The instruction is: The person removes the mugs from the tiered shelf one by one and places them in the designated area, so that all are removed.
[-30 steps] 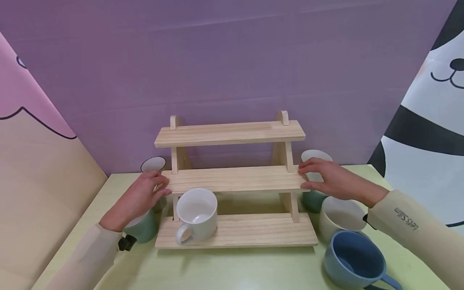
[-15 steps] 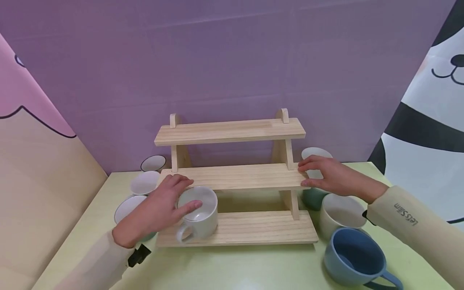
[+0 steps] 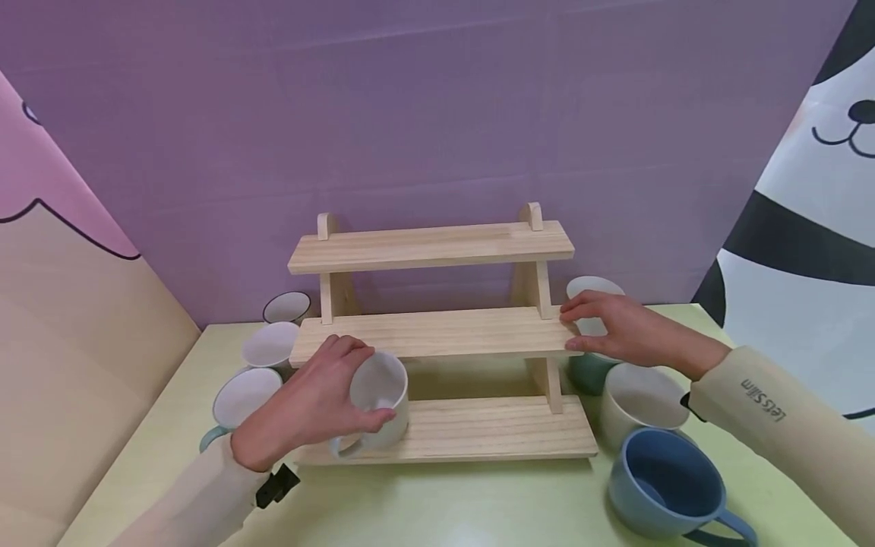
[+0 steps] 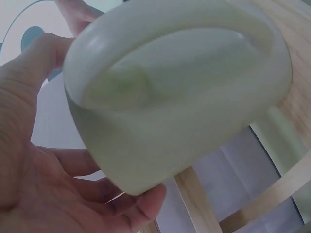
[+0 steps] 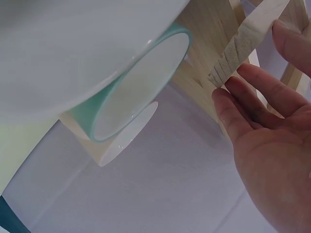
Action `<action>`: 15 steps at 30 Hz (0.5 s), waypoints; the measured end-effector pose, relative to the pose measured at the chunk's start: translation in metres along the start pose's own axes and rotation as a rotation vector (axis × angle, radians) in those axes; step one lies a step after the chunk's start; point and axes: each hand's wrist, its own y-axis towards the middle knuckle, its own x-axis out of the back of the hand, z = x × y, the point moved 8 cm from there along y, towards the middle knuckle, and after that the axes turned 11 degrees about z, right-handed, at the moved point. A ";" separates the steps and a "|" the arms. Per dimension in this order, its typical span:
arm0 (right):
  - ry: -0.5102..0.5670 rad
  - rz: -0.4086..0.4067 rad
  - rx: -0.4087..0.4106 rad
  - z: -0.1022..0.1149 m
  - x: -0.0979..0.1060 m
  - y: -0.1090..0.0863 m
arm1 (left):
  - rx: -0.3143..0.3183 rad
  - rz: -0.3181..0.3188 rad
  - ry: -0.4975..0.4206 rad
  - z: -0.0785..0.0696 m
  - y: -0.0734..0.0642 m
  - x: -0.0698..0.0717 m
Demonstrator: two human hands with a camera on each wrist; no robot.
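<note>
A white mug [image 3: 394, 429] sits near the left end of the bottom tier of a three-tier wooden display shelf [image 3: 437, 332]. My left hand [image 3: 307, 406] grips it from the left around the rim, thumb on the near side and fingers on the far side. In the left wrist view the mug [image 4: 184, 116] shows its handle, and the fingertips press against its rim end. My right hand [image 3: 611, 330] holds the right end of the middle board; the right wrist view has thumb and fingers on either side of that board's end [image 5: 243, 43].
Left of the shelf stand several mugs, among them a white-lined one with a blue-green handle [image 3: 246, 396]. To the right are a blue mug [image 3: 666, 486], a cream mug [image 3: 642, 410] and a green mug [image 3: 591, 374]. A purple backdrop [image 3: 437, 114] hangs right behind.
My left hand has left the middle board's left end, moved right and down to the white mug, and closed around its rim. The right hand stays at the board's right end.
</note>
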 end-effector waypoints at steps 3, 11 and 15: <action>0.006 -0.003 0.000 0.000 -0.002 0.001 | 0.001 -0.050 0.003 0.003 -0.005 0.005; 0.006 -0.002 -0.001 -0.001 -0.003 0.000 | -0.007 -0.182 0.057 0.011 -0.049 0.034; -0.001 -0.003 -0.002 -0.002 -0.002 0.000 | -0.076 -0.238 0.132 0.011 -0.079 0.040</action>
